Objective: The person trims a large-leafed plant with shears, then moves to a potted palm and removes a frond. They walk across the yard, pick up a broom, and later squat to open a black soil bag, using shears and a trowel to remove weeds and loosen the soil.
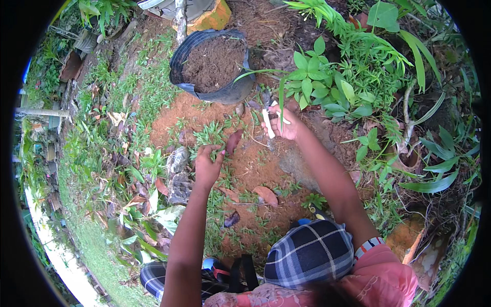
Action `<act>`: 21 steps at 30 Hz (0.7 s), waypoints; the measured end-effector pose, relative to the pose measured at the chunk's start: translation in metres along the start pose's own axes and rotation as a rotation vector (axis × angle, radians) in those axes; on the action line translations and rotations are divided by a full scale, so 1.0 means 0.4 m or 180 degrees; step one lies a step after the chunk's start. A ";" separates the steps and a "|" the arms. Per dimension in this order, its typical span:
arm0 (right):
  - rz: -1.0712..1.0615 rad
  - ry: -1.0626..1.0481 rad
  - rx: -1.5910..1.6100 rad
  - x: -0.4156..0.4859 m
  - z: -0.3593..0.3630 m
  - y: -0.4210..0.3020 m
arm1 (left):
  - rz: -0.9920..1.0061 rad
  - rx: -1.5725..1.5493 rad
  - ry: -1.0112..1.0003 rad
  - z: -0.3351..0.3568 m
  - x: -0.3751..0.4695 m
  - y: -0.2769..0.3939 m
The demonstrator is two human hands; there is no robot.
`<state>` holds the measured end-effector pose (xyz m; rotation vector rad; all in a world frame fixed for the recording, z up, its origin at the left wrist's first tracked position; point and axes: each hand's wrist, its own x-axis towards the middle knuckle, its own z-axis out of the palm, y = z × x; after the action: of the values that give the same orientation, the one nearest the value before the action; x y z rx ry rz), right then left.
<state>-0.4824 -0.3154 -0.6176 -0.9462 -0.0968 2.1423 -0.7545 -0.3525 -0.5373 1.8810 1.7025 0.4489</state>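
Observation:
My right hand point(287, 124) is closed around a white two-armed object point(267, 121) that looks like a pair of tool handles. Its working end is hard to make out against a dark stick on the soil. My left hand point(207, 165) hovers low over grass, fingers curled, with a small gap between thumb and forefinger and nothing visible in it. Just beyond those fingertips lies a reddish-brown dry leaf point(234, 141). Ahead of both hands stands a black plastic pot point(226, 94), filled with brown soil point(215, 63).
Leafy green plants point(310, 73) crowd the right side near the right forearm. Left of my left hand are grey stones point(178, 159). Behind the pot, a thin upright post point(181, 19) stands beside an orange-yellow block point(215, 17). Dry leaves point(266, 195) lie before my knees.

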 end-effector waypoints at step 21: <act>-0.2440 0.1457 -0.5708 -0.011 0.095 -0.107 | -0.0057 -0.0518 0.0365 0.033 -0.041 0.018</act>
<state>-0.4789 -0.2801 -0.5725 -1.7908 -1.9509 0.6360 -0.7433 -0.3711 -0.5415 1.7515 1.6995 0.6790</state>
